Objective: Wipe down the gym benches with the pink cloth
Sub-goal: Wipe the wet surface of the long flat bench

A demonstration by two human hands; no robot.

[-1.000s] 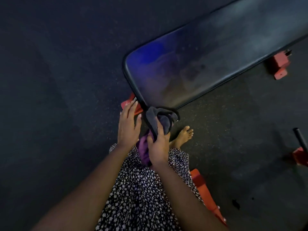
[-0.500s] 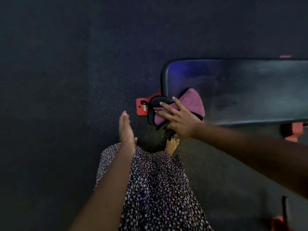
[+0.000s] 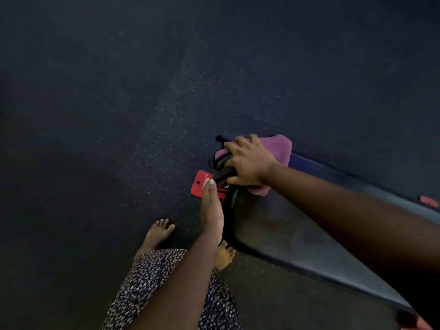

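The pink cloth, bunched with a dark fabric piece, lies on the near end of the black padded gym bench. My right hand lies on top of the cloth, fingers curled over it, pressing it onto the pad's end. Held edge-on beside the bench's left edge, my left hand has straight fingers, their tips over the red frame foot, and holds nothing.
Dark speckled rubber floor surrounds the bench. My bare feet stand just left of and below the bench end, under a patterned skirt. A small red frame part shows past the bench's far edge.
The view swung, so the bench now runs to the lower right. My right hand slid the cloth toward the end corner of the pad. My left hand rose beside the bench edge.
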